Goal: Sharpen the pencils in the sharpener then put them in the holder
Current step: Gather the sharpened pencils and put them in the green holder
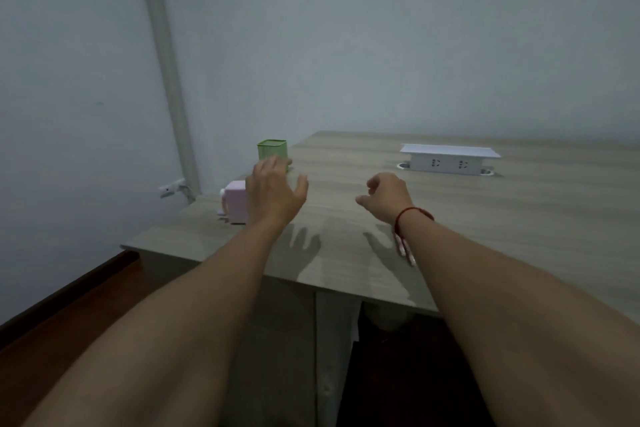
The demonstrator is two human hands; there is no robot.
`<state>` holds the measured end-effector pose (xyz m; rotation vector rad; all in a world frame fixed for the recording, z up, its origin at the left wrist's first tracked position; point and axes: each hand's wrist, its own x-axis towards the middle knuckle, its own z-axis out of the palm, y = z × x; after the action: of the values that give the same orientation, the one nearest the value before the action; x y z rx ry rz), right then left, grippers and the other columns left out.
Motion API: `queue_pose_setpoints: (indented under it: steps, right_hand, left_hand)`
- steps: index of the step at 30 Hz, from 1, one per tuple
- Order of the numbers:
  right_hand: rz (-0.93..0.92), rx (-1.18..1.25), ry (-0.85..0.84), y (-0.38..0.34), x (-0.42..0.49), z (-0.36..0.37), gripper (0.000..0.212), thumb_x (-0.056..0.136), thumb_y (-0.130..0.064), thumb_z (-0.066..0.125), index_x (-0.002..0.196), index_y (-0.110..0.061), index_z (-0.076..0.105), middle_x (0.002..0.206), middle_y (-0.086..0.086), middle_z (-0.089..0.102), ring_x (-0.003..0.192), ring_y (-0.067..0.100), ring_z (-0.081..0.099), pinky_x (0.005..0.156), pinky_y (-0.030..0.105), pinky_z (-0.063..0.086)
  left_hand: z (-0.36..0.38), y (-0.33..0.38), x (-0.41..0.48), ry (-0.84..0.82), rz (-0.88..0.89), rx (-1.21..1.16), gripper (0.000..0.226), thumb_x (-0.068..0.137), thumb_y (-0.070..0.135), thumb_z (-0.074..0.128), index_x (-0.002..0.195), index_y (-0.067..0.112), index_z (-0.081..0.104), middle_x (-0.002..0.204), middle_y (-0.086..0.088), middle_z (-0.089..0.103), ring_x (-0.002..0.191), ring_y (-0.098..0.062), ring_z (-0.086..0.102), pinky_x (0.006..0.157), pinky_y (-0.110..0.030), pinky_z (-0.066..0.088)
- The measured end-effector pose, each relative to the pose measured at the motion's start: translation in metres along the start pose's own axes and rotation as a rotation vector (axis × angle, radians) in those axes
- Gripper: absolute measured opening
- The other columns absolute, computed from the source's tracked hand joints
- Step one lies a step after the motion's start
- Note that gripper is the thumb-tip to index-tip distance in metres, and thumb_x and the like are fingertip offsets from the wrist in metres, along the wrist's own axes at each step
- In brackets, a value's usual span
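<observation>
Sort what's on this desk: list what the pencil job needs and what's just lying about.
For the job:
- pink sharpener
- green holder
- pencils, partly under the right wrist

Lying about:
- white socket box
- wall pipe

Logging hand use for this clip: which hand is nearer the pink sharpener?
Left. The left hand hovers right beside the pink sharpener, overlapping its right edge in this view. The right hand hangs well off to the right, holding nothing.
</observation>
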<state>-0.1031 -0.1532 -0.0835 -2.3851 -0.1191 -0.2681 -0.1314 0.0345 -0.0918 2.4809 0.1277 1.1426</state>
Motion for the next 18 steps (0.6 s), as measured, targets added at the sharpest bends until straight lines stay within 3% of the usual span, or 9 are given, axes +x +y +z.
queue_pose_setpoints:
  steps: [7, 10, 15, 18]
  right_hand:
    - [0.204, -0.178, -0.047, 0.059, -0.012, -0.030, 0.033, 0.087, -0.028, 0.067, 0.113, -0.008, 0.067, 0.115, 0.012, 0.068, 0.108, 0.029, 0.064, 0.099, 0.042, 0.050]
    - [0.218, -0.177, -0.070, 0.066, -0.012, -0.030, 0.035, 0.082, -0.026, 0.071, 0.111, -0.007, 0.067, 0.112, 0.014, 0.068, 0.105, 0.031, 0.065, 0.096, 0.043, 0.052]
    - [0.194, -0.220, -0.062, 0.073, -0.010, -0.027, 0.023, 0.082, -0.032, 0.071, 0.088, -0.012, 0.062, 0.103, 0.014, 0.069, 0.098, 0.031, 0.067, 0.082, 0.036, 0.054]
    - [0.179, -0.242, -0.027, 0.075, -0.009, -0.026, 0.028, 0.084, -0.037, 0.066, 0.095, -0.011, 0.064, 0.107, 0.013, 0.067, 0.100, 0.031, 0.066, 0.083, 0.034, 0.051]
  left_hand:
    - [0.056, 0.067, -0.031, -0.472, -0.133, -0.145, 0.030, 0.083, 0.039, 0.061, 0.097, 0.014, 0.070, 0.109, -0.006, 0.069, 0.102, -0.025, 0.063, 0.089, -0.038, 0.053]
    - [0.074, 0.081, -0.035, -0.525, -0.184, -0.209, 0.029, 0.082, 0.038, 0.064, 0.092, 0.013, 0.072, 0.104, -0.008, 0.072, 0.098, -0.026, 0.066, 0.088, -0.037, 0.054]
    - [0.094, 0.102, -0.039, -0.579, -0.200, -0.233, 0.034, 0.080, 0.041, 0.063, 0.080, 0.008, 0.073, 0.090, -0.013, 0.073, 0.090, -0.028, 0.068, 0.082, -0.037, 0.056]
    - [0.100, 0.109, -0.040, -0.609, -0.219, -0.175, 0.044, 0.077, 0.045, 0.062, 0.083, 0.003, 0.070, 0.092, -0.019, 0.071, 0.092, -0.033, 0.068, 0.079, -0.039, 0.055]
